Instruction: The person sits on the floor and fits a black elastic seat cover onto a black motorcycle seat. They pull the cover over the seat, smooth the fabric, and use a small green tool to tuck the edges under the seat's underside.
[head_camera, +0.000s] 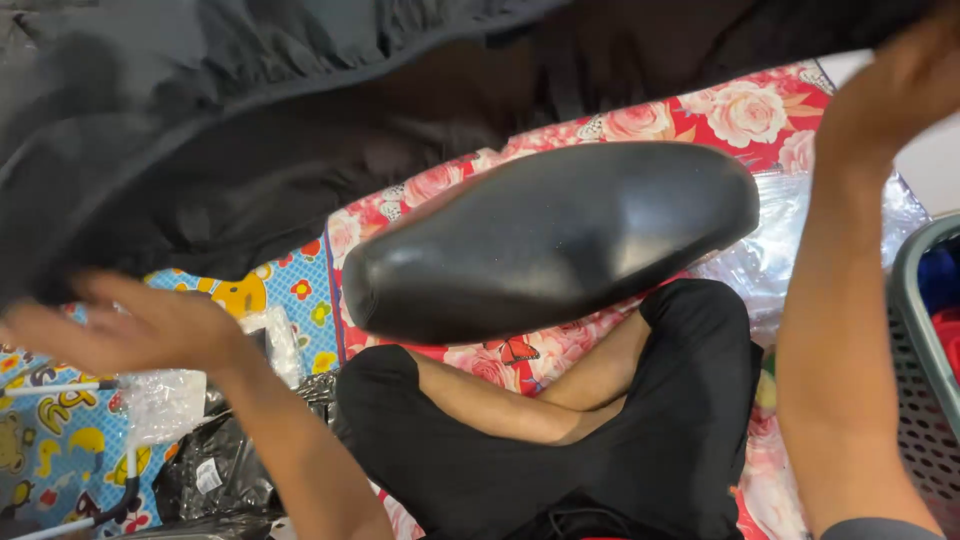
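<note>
A long black padded seat (550, 240) with a smooth leather-like skin lies on a red floral cloth (740, 110) just past my crossed legs (560, 440). Above it a large sheet of black fabric (250, 120) spreads across the whole top of the view. My left hand (130, 330) is blurred at the fabric's lower left edge, fingers spread, with nothing clasped in it. My right hand (890, 90) is raised at the top right, its fingers closed on the fabric's edge.
A grey mesh basket (915, 330) with coloured cloth inside stands at the right edge. Crinkled clear plastic (800, 230) lies under the seat's far end. Clear and black plastic bags (165, 400) sit on a blue cartoon-print mat (60, 450) at the left.
</note>
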